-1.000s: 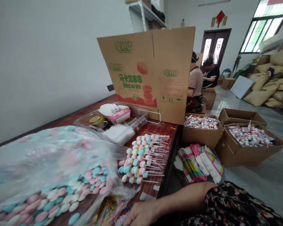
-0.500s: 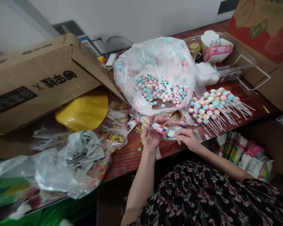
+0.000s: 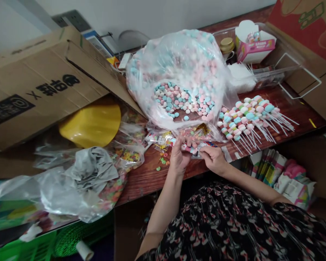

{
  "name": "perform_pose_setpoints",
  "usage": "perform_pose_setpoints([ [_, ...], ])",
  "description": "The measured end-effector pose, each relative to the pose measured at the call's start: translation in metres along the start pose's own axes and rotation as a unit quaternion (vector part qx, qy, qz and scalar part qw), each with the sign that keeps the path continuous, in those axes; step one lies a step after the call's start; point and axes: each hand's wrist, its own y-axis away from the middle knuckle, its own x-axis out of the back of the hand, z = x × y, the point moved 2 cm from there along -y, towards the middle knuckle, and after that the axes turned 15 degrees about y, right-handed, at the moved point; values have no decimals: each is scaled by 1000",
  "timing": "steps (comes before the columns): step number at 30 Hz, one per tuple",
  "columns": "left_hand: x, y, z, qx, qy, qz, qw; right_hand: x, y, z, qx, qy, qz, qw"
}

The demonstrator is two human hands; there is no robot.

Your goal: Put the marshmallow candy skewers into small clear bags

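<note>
My left hand (image 3: 179,158) is closed around a marshmallow candy skewer (image 3: 190,149), which seems to be inside a printed clear wrapper. The fingers hide part of it. At the skewer's right end, my right hand (image 3: 215,159) is pinching the wrapper or stick; which of the two I cannot tell. Just beyond my hands lies a big clear bag (image 3: 176,54) of pink, blue and white marshmallows, its mouth towards me. To the right is a pile of finished-looking marshmallow skewers (image 3: 250,116) with white sticks. Small ring-shaped candies (image 3: 163,161) lie left of my left hand.
A cardboard box (image 3: 43,79) leans at the left above a yellow sheet (image 3: 91,125). A grey cloth (image 3: 93,168) rests on plastic bags nearby. At the back right stands a clear bin (image 3: 288,47) holding a pink carton (image 3: 256,50). Packages (image 3: 285,177) sit below the table edge.
My left hand has closed further over the candy skewer, covering more of it. My right hand stays at its right end. The camera view has shifted slightly.
</note>
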Motion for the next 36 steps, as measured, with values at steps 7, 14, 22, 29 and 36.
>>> perform_pose_setpoints([
  [7, 3, 4, -3, -9, 1, 34, 999, -8, -6, 0, 66, 129, -27, 989],
  [14, 15, 1, 8, 42, 25, 53, 997, 7, -19, 0, 20, -73, -166, 983],
  [22, 14, 3, -4, 52, 19, 93, 994, 1, -2, 7, 167, 271, 9, 948],
  [29, 20, 3, -9, 44, -35, 87, 995, 0, 1, 2, 190, 315, 54, 928],
  [36, 24, 3, -12, 37, -1, 93, 995, 11, -4, 3, 162, 285, 8, 945],
])
